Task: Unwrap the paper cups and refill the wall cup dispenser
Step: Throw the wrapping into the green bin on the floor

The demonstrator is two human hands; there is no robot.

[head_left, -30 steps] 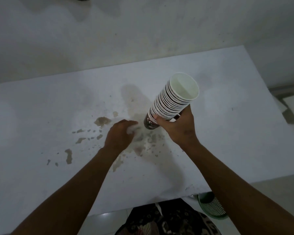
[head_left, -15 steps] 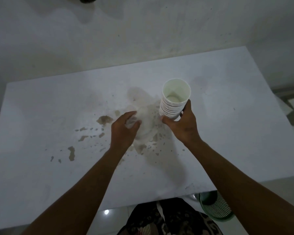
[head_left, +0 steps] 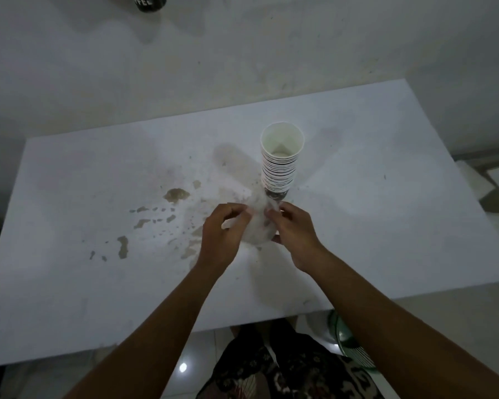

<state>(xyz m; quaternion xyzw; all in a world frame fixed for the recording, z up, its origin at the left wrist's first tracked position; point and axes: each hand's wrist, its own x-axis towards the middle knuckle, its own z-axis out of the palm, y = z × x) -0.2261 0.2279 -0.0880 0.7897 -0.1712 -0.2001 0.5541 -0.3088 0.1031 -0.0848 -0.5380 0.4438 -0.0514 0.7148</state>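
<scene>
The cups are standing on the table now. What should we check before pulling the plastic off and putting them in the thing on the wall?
1. Stack of cups standing upright: ok.
2. Stack free of the clear wrapper: cannot tell.
3. Left hand and right hand both gripping the wrapper: ok.
4. Table clean: not ok, brown stains.
5. Dispenser has room: cannot tell, only its bottom shows.

so one stack of cups (head_left: 280, 165), one plastic wrapper (head_left: 257, 226), two hands, one table (head_left: 386, 226)
</scene>
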